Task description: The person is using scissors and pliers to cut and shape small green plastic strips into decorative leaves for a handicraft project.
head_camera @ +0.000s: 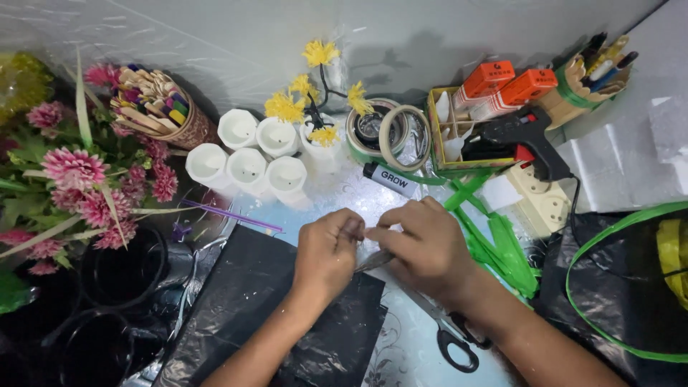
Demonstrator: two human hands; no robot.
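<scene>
My left hand (326,251) and my right hand (426,244) meet over the middle of the work surface. Together they pinch a small, thin, pale piece (373,259) between the fingertips; what it is cannot be made out. A sheet of black plastic (251,301) lies under my left forearm. Scissors with black handles (451,337) rest beneath my right wrist. Green plastic strips (502,247) lie just right of my right hand.
White cups (247,154) and yellow paper flowers (312,93) stand behind the hands. Tape rolls (387,129), a black glue gun (523,140), a power strip (545,201), pink flowers (79,179), a stick holder (161,107), black pots (122,272) and a green strap loop (609,287) surround them.
</scene>
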